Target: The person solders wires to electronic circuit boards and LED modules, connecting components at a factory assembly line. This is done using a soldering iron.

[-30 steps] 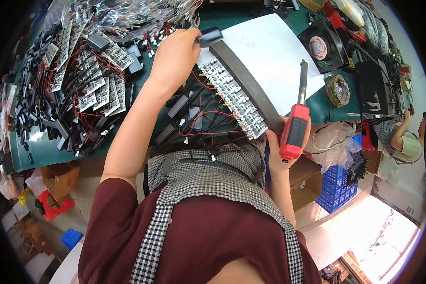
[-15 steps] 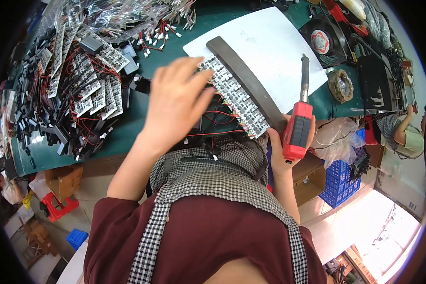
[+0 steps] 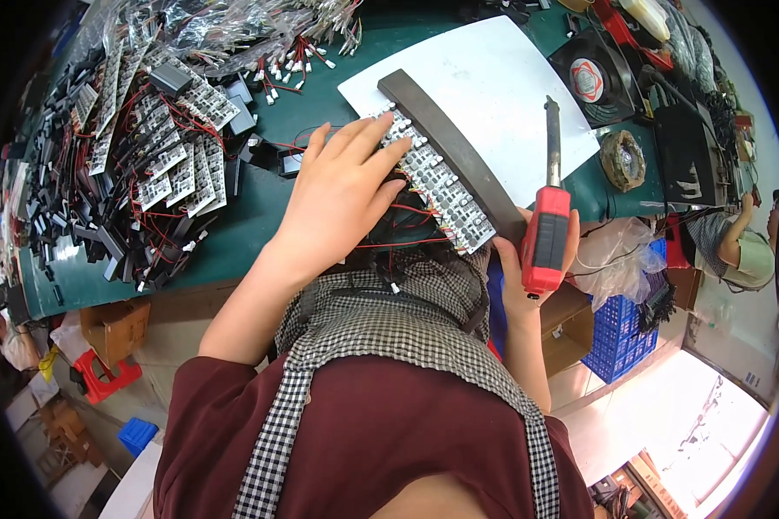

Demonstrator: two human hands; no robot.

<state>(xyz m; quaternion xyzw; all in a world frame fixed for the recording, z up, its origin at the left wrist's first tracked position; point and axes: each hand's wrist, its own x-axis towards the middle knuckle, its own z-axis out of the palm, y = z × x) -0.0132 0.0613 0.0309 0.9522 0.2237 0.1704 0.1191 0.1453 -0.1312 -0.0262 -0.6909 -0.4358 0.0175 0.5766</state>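
A strip of small white circuit boards [image 3: 446, 192], studded with components, lies slanted along a dark bar [image 3: 450, 147]. My left hand [image 3: 333, 199] rests with its fingers apart at the strip's far left part, fingertips on or just over the boards. Red and black wires [image 3: 402, 227] run out from under the strip toward my apron. In my right hand [image 3: 519, 290] is a soldering iron [image 3: 548, 242] with a red and black handle, its tip pointing away from me. The thumb of that hand sits by the near end of the bar and strip.
Under the bar's far side lies a white sheet [image 3: 467, 73]. At left are heaped wired circuit boards [image 3: 195, 173] and dark casings [image 3: 56, 203]. Bagged wires [image 3: 234, 35] lie at the back. On the right stand a fan [image 3: 593, 78] and a roll of solder wire [image 3: 623, 160].
My left hand has moved slightly right and toward me, settling over the strip with its fingers more spread. The soldering iron has barely shifted in my right hand.
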